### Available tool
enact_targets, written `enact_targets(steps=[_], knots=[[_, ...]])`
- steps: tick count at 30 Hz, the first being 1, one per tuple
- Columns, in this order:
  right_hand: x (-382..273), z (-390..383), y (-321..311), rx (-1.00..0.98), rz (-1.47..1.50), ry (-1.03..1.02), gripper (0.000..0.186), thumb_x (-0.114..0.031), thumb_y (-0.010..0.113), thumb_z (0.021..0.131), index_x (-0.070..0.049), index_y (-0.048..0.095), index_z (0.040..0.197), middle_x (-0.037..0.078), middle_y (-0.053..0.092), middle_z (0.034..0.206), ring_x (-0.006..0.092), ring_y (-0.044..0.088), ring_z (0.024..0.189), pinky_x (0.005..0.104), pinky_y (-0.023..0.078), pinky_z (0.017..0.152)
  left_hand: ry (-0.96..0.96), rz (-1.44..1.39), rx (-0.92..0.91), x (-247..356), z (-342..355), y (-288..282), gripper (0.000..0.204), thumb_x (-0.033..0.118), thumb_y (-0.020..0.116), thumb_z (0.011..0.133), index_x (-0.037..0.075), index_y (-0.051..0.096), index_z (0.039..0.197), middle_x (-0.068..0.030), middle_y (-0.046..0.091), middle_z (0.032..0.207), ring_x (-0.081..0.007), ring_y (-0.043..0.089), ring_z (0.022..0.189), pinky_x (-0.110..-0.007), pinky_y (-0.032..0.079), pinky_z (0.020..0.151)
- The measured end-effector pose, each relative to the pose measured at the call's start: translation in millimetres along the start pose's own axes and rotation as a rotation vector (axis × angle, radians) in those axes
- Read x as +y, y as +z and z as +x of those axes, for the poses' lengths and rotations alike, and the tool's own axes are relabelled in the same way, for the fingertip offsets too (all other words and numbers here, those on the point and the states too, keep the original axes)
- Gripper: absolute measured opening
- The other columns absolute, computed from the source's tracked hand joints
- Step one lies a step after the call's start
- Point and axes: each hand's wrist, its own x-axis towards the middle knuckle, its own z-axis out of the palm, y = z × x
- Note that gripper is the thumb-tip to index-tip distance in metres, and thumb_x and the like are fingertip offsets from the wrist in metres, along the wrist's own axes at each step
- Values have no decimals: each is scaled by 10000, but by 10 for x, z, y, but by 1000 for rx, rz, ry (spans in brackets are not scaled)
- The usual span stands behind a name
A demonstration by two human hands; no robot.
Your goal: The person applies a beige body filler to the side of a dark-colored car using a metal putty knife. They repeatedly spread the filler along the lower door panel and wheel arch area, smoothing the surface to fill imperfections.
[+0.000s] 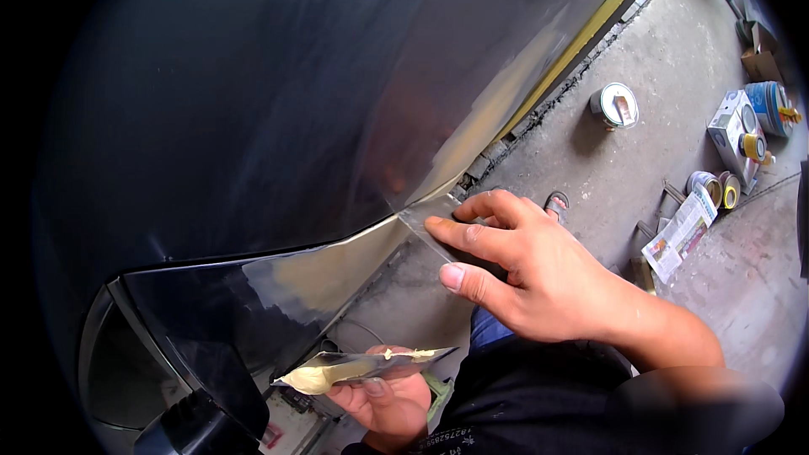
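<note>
My right hand pinches a thin, see-through putty spreader between thumb and fingers. The spreader's far edge meets the dark car body at the corner where two panels join. Lower down, my left hand holds a thin flat putty board from below, apart from the car. A lump of cream putty sits on the board's left end, with small dabs toward the right. Cream filler covers a patch on the near panel and a long strip along the larger panel's edge.
Yellow masking tape runs along the panel's lower edge. On the concrete floor stand a lidded can, a white box and a blue bucket. A newspaper lies nearby. A dark side mirror juts out at lower left.
</note>
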Motion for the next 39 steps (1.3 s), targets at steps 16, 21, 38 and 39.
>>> enact_targets(steps=[16,21,38,39], knots=[[183,-467,-34,-261,569,-335,428,-227,691,880,-52,612,1263,144,543,1210,270,542,1127,351,442,950,-158,-124,-17,27,9,16,575,105,565,877,42,344,1404,-122,517,1309,-241,535,1147,-415,432,992],[374,-493,43,-42,148,-172,385,-189,655,869,-44,610,1223,174,536,1216,338,524,1135,414,414,976,-6,-63,85,57,9,123,509,119,570,881,61,390,1353,-84,561,1170,-213,586,947,-347,519,800],[21,-121,361,202,-10,-45,432,-218,655,891,-52,570,1280,186,523,1172,300,576,1019,389,477,883,6,7,4,-13,5,-28,583,180,567,858,-5,361,1371,-151,558,1246,-240,584,1037,-328,490,874],[43,-120,367,190,-17,-18,435,-217,656,890,-49,569,1281,186,524,1169,298,579,1017,385,480,877,4,13,-15,-15,5,-56,582,176,564,858,-7,360,1372,-152,555,1252,-242,581,1046,-334,483,892]])
